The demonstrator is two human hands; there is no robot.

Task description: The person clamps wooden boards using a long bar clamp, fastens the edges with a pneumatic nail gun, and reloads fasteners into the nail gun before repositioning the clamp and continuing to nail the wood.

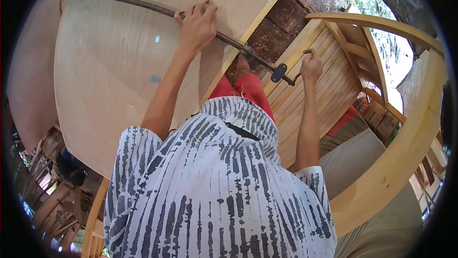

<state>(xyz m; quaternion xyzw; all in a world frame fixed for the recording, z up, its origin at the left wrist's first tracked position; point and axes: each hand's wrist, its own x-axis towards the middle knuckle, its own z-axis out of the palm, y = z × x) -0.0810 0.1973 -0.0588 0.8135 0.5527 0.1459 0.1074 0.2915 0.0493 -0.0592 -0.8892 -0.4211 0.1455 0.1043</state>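
A long metal bar clamp (148, 5) runs across a pale wooden panel (109, 43) and past its right edge. My left hand (198, 25) is closed around the bar near the panel's upper right part. At the bar's right end sits a dark oval plate (279, 73) with a bent crank handle. My right hand (311, 66) is curled with its fingers together at the end of that crank. Two small bluish marks show on the panel's surface.
On the right stands a slatted wooden piece (310, 110) with a curved wooden rail (396, 177) around it. Cardboard boxes (381, 117) lie beyond the slats. Wood scraps (59, 210) are piled at the lower left, near a dark, unclear shape. Shavings cover the ground beside the panel.
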